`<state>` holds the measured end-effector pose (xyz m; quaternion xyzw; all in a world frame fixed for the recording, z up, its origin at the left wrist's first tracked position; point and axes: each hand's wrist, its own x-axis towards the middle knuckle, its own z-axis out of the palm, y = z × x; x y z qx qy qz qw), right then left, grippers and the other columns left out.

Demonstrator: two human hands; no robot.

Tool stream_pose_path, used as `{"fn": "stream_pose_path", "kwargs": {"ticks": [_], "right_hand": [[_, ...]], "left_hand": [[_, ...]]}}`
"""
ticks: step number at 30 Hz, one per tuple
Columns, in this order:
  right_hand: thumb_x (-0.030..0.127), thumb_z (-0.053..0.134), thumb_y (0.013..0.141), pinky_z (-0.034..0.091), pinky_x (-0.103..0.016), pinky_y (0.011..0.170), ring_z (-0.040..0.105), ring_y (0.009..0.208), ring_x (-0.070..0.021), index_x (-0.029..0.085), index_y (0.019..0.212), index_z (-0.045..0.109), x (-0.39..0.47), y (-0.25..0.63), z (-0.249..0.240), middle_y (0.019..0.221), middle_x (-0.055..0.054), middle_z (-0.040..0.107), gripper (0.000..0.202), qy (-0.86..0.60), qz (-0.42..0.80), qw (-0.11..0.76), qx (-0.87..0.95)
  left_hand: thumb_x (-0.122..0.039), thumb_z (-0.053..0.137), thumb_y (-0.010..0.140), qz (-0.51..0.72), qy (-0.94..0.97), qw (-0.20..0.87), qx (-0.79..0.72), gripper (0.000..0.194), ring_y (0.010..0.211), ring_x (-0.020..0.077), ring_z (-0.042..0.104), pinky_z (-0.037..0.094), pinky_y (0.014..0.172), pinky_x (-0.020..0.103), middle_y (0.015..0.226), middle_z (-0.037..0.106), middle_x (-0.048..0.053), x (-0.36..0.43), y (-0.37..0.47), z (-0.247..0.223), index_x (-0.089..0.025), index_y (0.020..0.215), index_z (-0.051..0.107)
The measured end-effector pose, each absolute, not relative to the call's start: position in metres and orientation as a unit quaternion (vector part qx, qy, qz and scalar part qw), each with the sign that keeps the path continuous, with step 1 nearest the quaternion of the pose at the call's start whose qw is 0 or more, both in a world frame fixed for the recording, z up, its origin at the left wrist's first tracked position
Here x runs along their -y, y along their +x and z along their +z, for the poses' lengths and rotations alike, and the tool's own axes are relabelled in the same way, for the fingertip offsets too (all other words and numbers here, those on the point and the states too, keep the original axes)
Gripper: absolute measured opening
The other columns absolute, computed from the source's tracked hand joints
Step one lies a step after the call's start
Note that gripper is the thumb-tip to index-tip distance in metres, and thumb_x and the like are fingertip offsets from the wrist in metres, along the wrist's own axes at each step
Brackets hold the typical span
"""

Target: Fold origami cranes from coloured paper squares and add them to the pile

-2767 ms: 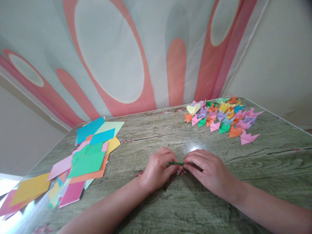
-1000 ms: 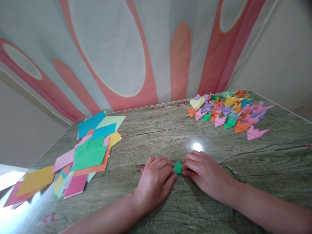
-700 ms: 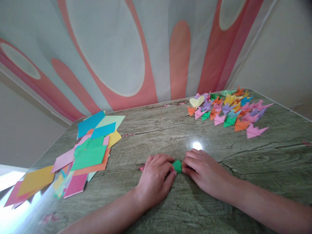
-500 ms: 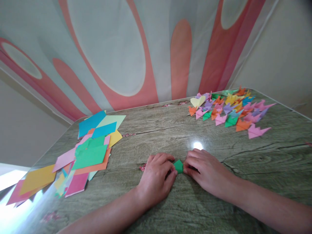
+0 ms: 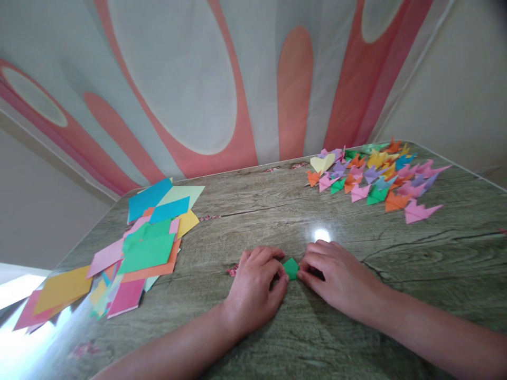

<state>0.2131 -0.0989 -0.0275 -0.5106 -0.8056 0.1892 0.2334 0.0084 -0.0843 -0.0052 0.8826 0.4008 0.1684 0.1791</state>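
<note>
A small folded piece of green paper [image 5: 291,269] lies on the wood-patterned table between my two hands. My left hand [image 5: 259,285] is closed on its left side, thumb and fingers pinching the edge. From the other side, the fingertips of my right hand [image 5: 330,272] pinch the paper's right corner. Only the middle of the paper shows; its two ends are hidden by my fingers.
Several folded paper birds [image 5: 378,195] in many colours stand at the back right of the table [image 5: 245,206]. Loose coloured paper sheets [image 5: 146,253] lie in an overlapping pile on the left. A pink and grey patterned sheet [image 5: 265,95] rises behind the table.
Almost nothing differs. The view has shifted slightly, and both hands stay at the green paper with nearly the same grip.
</note>
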Motion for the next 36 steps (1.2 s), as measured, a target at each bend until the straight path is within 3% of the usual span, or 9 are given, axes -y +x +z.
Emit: {"fn": "stream_pose_path", "kwargs": {"ticks": [16, 36], "right_hand": [[0.019, 0.074, 0.079, 0.037, -0.033, 0.072, 0.054, 0.077, -0.0178, 0.021, 0.069, 0.066, 0.0974, 0.2135, -0.0274, 0.073, 0.001, 0.060, 0.013, -0.528, 0.183, 0.227, 0.798], [0.017, 0.072, 0.081, 0.037, -0.032, 0.071, 0.055, 0.079, -0.0182, 0.020, 0.070, 0.067, 0.0975, 0.2119, -0.0241, 0.074, 0.000, 0.061, 0.013, -0.534, 0.182, 0.212, 0.798]], "left_hand": [[-0.020, 0.061, 0.085, 0.173, 0.870, 0.183, -0.423, 0.010, 0.107, 0.0242, 0.056, 0.041, 0.088, 0.044, 0.114, 0.065, 0.005, 0.0816, 0.0117, -0.0089, -0.019, 0.075, 0.062], [-0.017, 0.060, 0.084, 0.168, 0.864, 0.192, -0.435, 0.012, 0.108, 0.0237, 0.055, 0.041, 0.090, 0.042, 0.115, 0.064, 0.004, 0.0808, 0.0150, -0.0064, -0.019, 0.072, 0.061]]}}
